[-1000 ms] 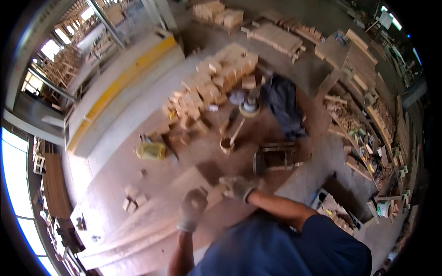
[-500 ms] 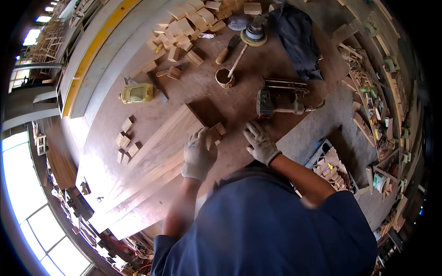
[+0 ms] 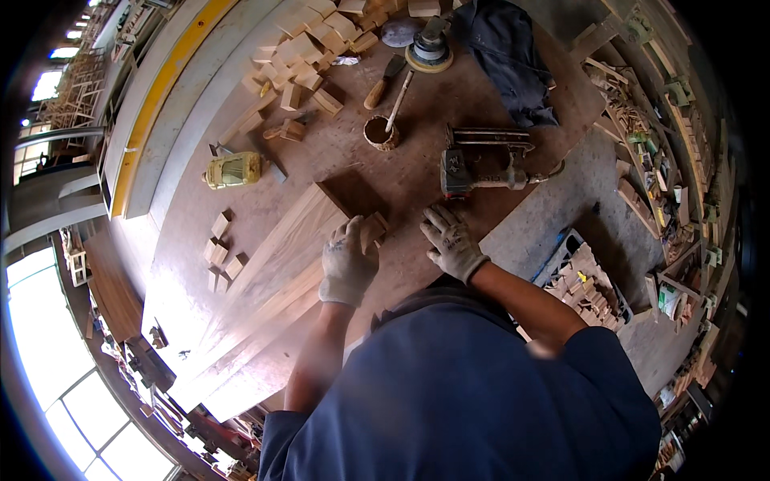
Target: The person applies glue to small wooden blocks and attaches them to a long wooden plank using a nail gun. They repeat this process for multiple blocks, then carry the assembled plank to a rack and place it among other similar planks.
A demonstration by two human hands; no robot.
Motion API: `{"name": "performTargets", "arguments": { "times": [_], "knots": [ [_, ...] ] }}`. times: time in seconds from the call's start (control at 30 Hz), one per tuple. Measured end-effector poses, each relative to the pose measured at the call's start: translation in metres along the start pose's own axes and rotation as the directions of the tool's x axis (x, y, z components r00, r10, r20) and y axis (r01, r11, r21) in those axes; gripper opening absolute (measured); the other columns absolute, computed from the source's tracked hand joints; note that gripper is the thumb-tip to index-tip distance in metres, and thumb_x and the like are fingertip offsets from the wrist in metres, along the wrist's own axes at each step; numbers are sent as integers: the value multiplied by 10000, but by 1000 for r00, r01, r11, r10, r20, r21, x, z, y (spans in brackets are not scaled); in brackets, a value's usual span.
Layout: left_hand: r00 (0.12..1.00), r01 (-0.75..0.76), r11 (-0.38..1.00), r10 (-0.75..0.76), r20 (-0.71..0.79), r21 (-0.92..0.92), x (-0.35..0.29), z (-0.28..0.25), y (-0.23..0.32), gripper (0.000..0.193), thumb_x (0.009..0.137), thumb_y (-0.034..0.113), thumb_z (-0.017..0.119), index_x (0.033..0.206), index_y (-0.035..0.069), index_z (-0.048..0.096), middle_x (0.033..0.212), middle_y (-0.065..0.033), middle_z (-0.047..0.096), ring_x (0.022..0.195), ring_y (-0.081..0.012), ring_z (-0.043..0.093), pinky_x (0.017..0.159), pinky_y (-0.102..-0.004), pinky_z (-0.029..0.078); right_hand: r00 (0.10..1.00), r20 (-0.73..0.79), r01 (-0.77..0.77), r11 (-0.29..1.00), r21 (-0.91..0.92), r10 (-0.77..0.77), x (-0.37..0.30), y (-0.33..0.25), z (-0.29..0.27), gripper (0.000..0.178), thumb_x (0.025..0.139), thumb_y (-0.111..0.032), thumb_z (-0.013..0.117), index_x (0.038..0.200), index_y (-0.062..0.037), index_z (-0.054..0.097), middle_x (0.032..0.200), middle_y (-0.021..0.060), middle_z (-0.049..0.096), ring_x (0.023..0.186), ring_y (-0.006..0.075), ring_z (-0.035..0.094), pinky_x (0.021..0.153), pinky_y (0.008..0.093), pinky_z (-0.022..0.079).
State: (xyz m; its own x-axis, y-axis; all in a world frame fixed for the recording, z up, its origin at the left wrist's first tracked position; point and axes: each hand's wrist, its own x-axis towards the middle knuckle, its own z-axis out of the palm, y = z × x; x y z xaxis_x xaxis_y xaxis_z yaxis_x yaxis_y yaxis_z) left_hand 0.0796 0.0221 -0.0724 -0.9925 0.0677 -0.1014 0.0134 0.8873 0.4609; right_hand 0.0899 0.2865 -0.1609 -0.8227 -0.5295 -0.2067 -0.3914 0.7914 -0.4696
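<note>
My left hand (image 3: 350, 263), in a pale work glove, rests over the near end of a long wooden board (image 3: 277, 240), its fingers stretched forward. Right beside those fingertips is a small wooden block (image 3: 373, 229); whether they touch it I cannot make out. My right hand (image 3: 454, 244), gloved too, lies on the brown tabletop (image 3: 401, 280) with its fingers spread and nothing held. Just beyond it sits a nail gun (image 3: 481, 172) with a dark magazine. More lengths of wood lie alongside the long board, partly under my left forearm.
A glue pot (image 3: 380, 133) with a stick stands mid-table, near a wood-handled scraper (image 3: 385, 82) and a sander (image 3: 430, 48). Wooden blocks (image 3: 305, 52) are heaped at the far side. A yellowish bottle (image 3: 233, 170) lies left. Dark cloth (image 3: 509, 60) covers the far right corner. A crate of offcuts (image 3: 589, 280) stands right.
The whole view has shifted slightly, with the far tools a little further left and up. Both hands stay almost where they were, and no object has visibly been moved.
</note>
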Motion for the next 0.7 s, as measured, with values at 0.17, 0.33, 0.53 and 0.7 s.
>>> {"name": "performTargets", "arguments": {
  "times": [0.17,0.33,0.53,0.7],
  "knots": [
    [1000,14,1000,-14,25,-1,0,0,-1,546,846,120,732,1376,50,621,1290,-192,696,1165,-408,662,983,-503,544,1000,13,-9,1000,-9,9,1,-1,-1,691,838,-335,860,1437,-73,634,1668,149,428,1568,347,340,1273,528,296],
    [998,23,1000,-22,51,-16,0,1,-3,567,851,140,746,1396,48,615,1317,-198,687,1190,-405,655,1013,-504,534,1000,7,-8,1000,-15,8,1,-1,0,679,836,-334,861,1425,-78,640,1659,155,435,1560,342,351,1269,520,303],
    [993,-104,994,105,-50,31,7,-3,6,621,866,199,780,1434,34,589,1314,-224,683,1165,-449,654,1007,-513,541,976,37,-179,694,697,215,11,-2,-1,528,933,-293,781,1390,-73,635,1462,185,596,1345,332,580,1101,502,501],
    [952,-190,941,246,-181,281,-13,15,-14,655,903,323,763,1457,32,570,1189,-264,657,1067,-452,629,913,-534,546,996,-55,-15,744,668,69,70,-30,26,528,991,-444,754,1288,-13,684,1246,184,735,1133,338,706,980,436,572]
  ]
}}
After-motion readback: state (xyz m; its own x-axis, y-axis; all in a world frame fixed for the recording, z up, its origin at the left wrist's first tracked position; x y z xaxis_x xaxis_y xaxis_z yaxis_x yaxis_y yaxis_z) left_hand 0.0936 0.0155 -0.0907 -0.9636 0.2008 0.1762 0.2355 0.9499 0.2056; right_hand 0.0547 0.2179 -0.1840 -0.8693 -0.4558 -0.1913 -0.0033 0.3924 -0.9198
